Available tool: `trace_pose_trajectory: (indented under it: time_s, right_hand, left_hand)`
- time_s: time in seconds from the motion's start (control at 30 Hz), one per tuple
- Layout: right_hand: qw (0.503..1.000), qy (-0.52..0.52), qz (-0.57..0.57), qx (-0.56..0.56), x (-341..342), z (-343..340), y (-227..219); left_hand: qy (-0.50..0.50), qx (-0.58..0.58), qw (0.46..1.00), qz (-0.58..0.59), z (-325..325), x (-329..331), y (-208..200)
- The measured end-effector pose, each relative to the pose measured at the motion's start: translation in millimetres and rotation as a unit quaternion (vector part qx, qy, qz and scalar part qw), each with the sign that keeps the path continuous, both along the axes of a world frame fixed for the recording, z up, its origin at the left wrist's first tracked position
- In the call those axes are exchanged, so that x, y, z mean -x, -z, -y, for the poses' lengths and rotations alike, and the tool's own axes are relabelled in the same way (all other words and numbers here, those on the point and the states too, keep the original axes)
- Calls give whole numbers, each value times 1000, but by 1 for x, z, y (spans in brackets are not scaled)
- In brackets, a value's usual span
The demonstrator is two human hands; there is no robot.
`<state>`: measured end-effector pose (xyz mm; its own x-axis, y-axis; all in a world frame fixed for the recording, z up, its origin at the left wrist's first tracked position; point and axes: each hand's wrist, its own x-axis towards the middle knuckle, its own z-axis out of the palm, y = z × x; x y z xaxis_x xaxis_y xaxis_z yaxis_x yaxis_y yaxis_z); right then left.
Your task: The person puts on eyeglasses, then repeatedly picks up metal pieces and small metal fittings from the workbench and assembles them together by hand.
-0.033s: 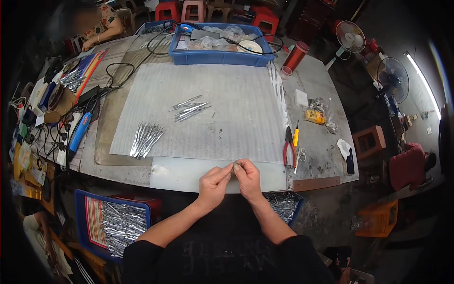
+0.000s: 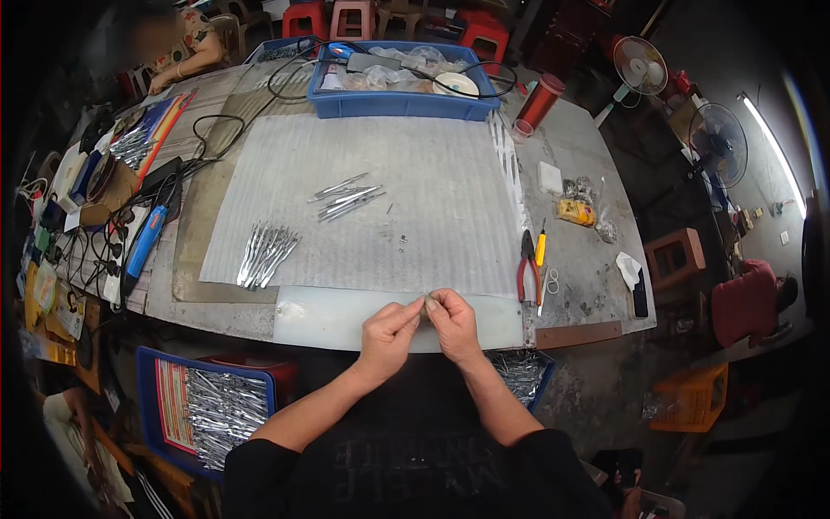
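Observation:
My left hand (image 2: pixel 388 336) and my right hand (image 2: pixel 453 326) meet over the near edge of the table, thumbs and forefingers pinched together. Whatever sits between the fingertips is too small to make out. Under them lies a pale translucent board (image 2: pixel 324 318). Beyond it, on a white foam sheet (image 2: pixel 346 143), several slim silver metal pieces (image 2: pixel 350 202) lie loosely in the middle. A denser bunch of silver pieces (image 2: pixel 269 255) rests at the sheet's near left corner. A few tiny metal bits (image 2: pixel 403 240) lie just ahead of my hands.
Red-handled pliers (image 2: pixel 528 270), a yellow screwdriver (image 2: pixel 541 246) and small scissors (image 2: pixel 552 280) lie right. At the back stands a blue tray (image 2: pixel 398 107) of bags. A blue corded tool (image 2: pixel 148 238) lies left. A blue crate (image 2: pixel 149 415) of silver pieces stands below. Another person's arm (image 2: pixel 199 62) rests far left.

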<state>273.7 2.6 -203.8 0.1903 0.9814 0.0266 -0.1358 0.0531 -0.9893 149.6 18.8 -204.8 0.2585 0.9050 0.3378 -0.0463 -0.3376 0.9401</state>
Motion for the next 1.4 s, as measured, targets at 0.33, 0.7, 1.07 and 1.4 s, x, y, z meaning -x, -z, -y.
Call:
trace_pose_trajectory:
  time_s: [0.33,0.7,1.07,1.4]
  right_hand:
    - [987,104,122,-2,-48,11,12]
    - [974,163,155,-26,-42,10,27]
    - [969,167,178,-30,-43,11,30]
    - [981,162,102,-21,-44,14,25]
  left_hand:
    - [1,-104,948,-301,-17,40,-11]
    - [69,-185,902,-384,-21,-6,-5]
    - [75,-207,890,-400,-20,-12,-4]
    - [103,-223,856,-455,-19,34,-18]
